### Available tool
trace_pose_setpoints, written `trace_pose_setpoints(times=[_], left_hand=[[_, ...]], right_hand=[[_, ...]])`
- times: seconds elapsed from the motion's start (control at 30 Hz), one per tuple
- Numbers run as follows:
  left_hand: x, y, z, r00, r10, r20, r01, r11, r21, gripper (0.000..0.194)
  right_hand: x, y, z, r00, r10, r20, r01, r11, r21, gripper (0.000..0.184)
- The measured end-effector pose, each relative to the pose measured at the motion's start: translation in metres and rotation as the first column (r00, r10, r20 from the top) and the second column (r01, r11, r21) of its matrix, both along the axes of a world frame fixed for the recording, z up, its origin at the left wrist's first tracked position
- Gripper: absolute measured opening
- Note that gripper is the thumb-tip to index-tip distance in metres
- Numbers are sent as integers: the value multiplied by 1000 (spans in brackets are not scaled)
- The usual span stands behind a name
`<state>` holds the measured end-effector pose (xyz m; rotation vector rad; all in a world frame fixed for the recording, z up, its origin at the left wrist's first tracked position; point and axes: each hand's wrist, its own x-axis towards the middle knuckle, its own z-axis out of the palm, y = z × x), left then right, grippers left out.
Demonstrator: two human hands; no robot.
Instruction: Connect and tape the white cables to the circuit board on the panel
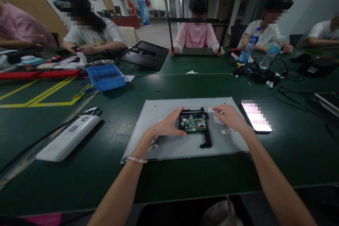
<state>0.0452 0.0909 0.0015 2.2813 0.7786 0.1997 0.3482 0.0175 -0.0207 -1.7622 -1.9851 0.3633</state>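
A pale flat display panel (143,120) lies on the table in front of me, back side up. Over its middle is a black plastic bracket (206,137) carrying a green circuit board (193,125). My left hand (168,126) cups the left end of this bracket, index finger along the far edge and thumb along the near edge. Just right of the bracket, my right hand (230,116) hovers above the panel near a white label, fingers bent and apart, with nothing visible in them. A thin cable end (155,144) shows under my left wrist.
To the right lies a lit phone (256,116); on the left, a white power bank (70,137) with a cable. Farther off are a blue bin (106,77), a black casing (147,54) and water bottles (249,46). Several people sit across the table, one holding a black frame (197,52).
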Motion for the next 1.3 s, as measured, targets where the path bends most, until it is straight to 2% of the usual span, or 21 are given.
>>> trace_pose_setpoints(times=[0.2, 0.5, 0.57, 0.63, 0.7, 0.83, 1.03, 1.1, 1.23, 1.3], left_hand=[[1, -1, 1, 999, 16, -30, -16, 1000, -6, 110], [-3, 1, -4, 1000, 3, -10, -2, 1000, 23, 108], [-3, 0, -2, 1000, 9, -13, -9, 1000, 18, 108], [-3, 0, -2, 1000, 8, -10, -8, 1000, 13, 107], [-3, -1, -1, 1000, 2, 0, -2, 1000, 12, 106], [-3, -2, 0, 1000, 11, -1, -11, 1000, 6, 106], [-2, -7, 9, 999, 25, -27, -26, 1000, -13, 108], [-1, -8, 11, 999, 35, -40, -35, 999, -18, 109], [0, -7, 10, 999, 27, -32, -27, 1000, -6, 111], [0, -7, 9, 999, 20, -25, -21, 1000, -4, 111]], right_hand=[[4, -8, 5, 996, 53, -76, -63, 988, -140, 25], [5, -6, 4, 996, -22, -91, 7, 986, -166, 19], [5, -5, 5, 998, -50, -40, 46, 993, -110, 20], [2, -4, 4, 997, -75, 20, 75, 997, 4, 23], [-3, -1, 4, 996, -64, 64, 58, 993, 99, 27], [-13, 5, 0, 987, 4, 162, -22, 994, 107, 26], [-22, 12, 0, 950, -20, 313, -18, 993, 119, 23], [-22, 12, 2, 949, -35, 313, -15, 987, 157, 24], [-21, 9, 5, 965, -94, 246, 12, 949, 315, 25], [-21, 8, 5, 969, -78, 235, -6, 941, 338, 26]])
